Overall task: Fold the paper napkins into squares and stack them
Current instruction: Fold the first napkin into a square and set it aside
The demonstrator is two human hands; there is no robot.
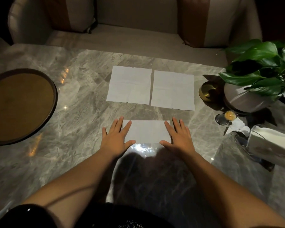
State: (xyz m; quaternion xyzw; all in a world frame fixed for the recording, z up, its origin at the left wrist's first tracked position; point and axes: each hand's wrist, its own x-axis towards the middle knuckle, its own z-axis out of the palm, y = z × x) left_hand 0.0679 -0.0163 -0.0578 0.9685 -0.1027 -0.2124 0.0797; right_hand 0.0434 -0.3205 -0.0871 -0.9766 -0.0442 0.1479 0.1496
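**Both hands flat on a half-folded napkin**

Neither hand has a grip on anything: both lie spread and palm-down, pressing rather than holding. The left hand (116,137) covers the left end of the folded napkin (146,131), fingers fanned and pointing away from the person; the right hand (179,136) mirrors it on the right end. Both forearms reach straight forward and converge slightly towards the napkin.

The folded napkin is a wide rectangle lying flat on the marble bench (82,112). Beyond it lie two unfolded napkins, side by side and almost touching: the left open napkin (129,85) and the right open napkin (173,90). Far left of the folded napkin sits a round tray (20,106); far right stands a potted plant (253,79).
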